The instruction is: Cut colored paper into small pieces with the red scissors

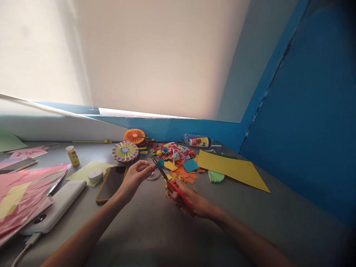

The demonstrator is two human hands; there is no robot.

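Observation:
My right hand (182,194) is wrapped round the red handles of a pair of scissors (180,193), whose dark blades point up and away to the left. Close to the blade tips, my left hand (139,176) is closed in a pinch; whatever its fingers hold, if anything, is too small to make out. Beyond the blades lies a heap of colourful paper scraps (175,152), with orange paper pieces (183,172) and a blue paper piece (190,165) at its near side. Yellow scraps (178,180) lie beneath and behind my right hand.
Pleated paper rosettes, one yellow and purple (125,151), one orange (134,136), stand behind my left hand. Leftward are a phone (112,185), white power bank (59,205), white case (95,175) and glue bottle (72,155). Rightward lie yellow paper (233,167) and a green folded fan (216,176).

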